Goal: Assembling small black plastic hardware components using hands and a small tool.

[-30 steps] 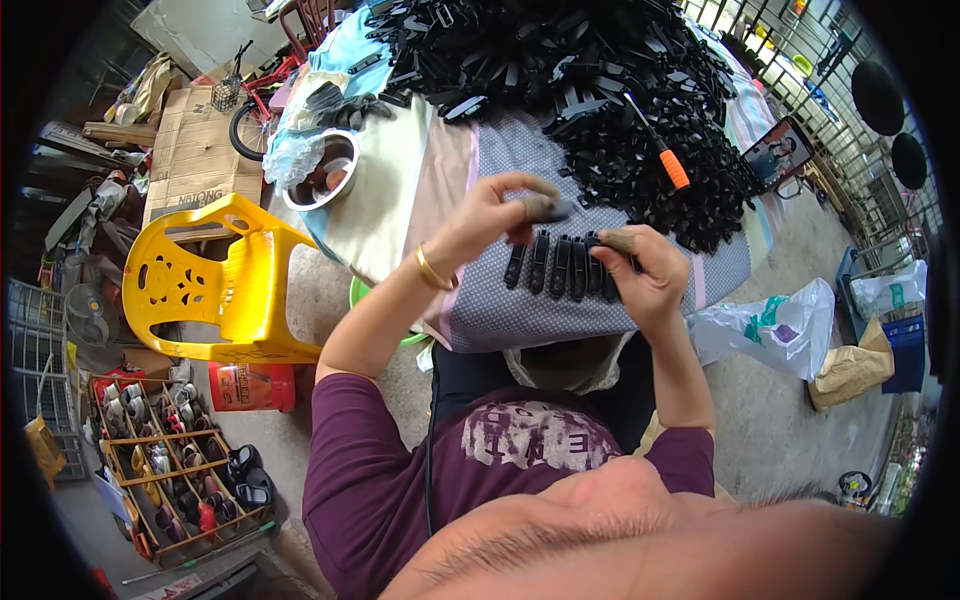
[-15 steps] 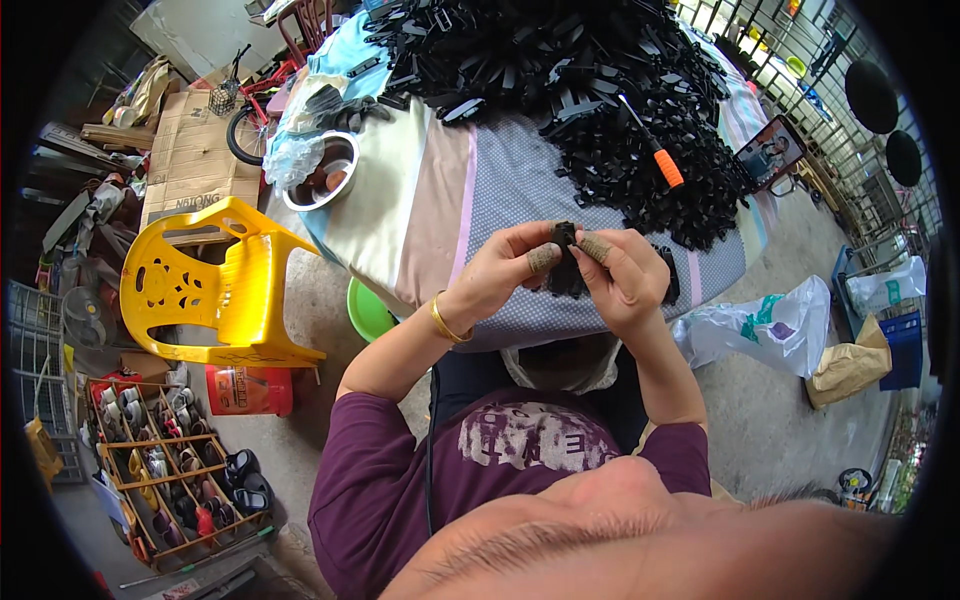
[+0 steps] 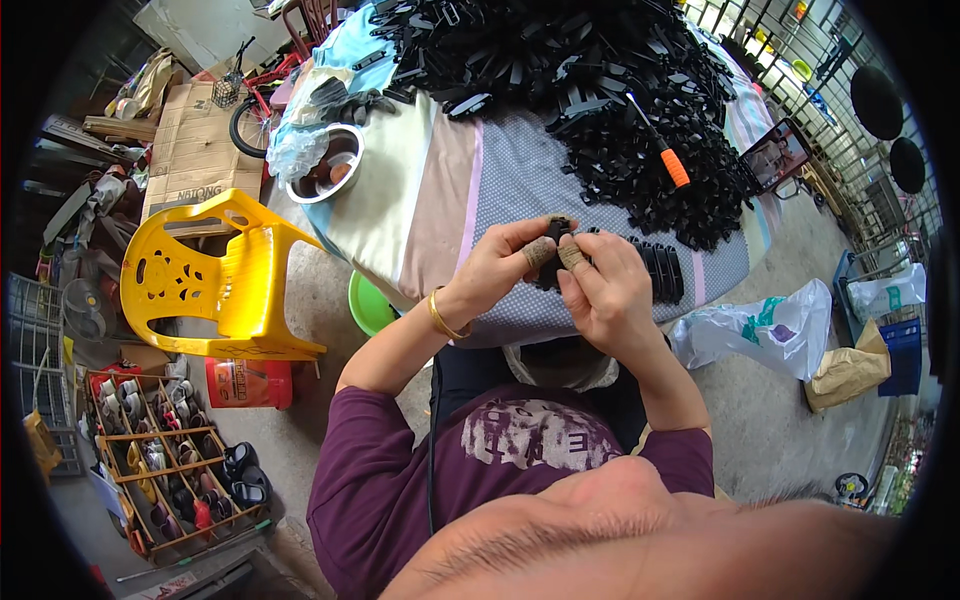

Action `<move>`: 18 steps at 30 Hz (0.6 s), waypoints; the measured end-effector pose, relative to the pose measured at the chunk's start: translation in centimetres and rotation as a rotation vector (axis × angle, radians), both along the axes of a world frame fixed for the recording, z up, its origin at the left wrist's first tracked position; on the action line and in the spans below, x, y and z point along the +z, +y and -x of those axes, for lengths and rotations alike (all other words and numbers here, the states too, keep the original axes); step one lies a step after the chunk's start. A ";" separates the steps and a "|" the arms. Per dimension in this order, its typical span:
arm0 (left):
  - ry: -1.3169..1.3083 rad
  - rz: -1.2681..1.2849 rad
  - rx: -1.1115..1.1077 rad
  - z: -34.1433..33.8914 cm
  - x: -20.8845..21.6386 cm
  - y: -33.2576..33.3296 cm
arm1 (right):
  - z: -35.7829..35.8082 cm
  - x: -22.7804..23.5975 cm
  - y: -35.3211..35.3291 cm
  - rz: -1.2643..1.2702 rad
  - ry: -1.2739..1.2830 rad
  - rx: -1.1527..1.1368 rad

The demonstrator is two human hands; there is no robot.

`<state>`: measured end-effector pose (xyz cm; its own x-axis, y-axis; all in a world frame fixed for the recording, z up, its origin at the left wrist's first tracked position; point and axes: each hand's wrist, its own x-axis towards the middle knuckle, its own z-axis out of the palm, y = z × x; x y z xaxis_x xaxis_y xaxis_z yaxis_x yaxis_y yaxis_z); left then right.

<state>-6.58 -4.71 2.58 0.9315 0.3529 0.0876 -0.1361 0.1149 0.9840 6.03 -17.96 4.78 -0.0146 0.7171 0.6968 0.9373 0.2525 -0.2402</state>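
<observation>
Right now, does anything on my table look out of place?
Perhaps the orange-handled tool: it lies on the heaped black parts, the odd one out. The held black piece is too covered to judge.

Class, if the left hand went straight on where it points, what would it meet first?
Beyond the small black part it holds, the left hand would probably meet the right hand first; exact depth is unclear.

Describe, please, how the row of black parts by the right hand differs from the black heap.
The row of black parts lies side by side; the black heap is jumbled. The row is small; the heap spreads widely. The row sits beside the right hand; the heap lies farther away. Both are black and on the tablecloth.
</observation>
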 end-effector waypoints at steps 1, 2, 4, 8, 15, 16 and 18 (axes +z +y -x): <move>0.028 0.017 -0.001 0.0 -0.2 0.0 | 0.3 -0.5 0.0 0.006 -0.031 -0.024; 0.056 0.033 -0.002 0.0 -0.3 0.0 | 0.5 -0.8 0.0 0.011 -0.062 -0.049; 0.063 0.035 -0.004 0.2 -0.4 0.1 | 0.6 -1.1 0.3 0.023 -0.027 -0.044; 0.057 -0.056 0.039 1.4 -0.8 1.7 | -0.7 -1.1 1.0 0.042 0.159 0.018; 0.428 -0.612 0.242 2.7 -1.4 5.8 | -10.6 -1.8 0.4 0.189 0.164 -0.495; 0.461 -0.794 0.175 2.7 -1.8 6.0 | -11.4 -2.3 0.6 0.328 0.110 -0.545; 0.464 -0.876 0.191 2.4 -1.8 5.7 | -11.9 -3.0 1.1 0.467 0.050 -0.594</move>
<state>-8.97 0.95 0.74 0.8741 0.4847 0.0307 0.3410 -0.6575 0.6719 17.90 -16.86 1.75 0.4903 0.8151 0.3085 0.8690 -0.4304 -0.2440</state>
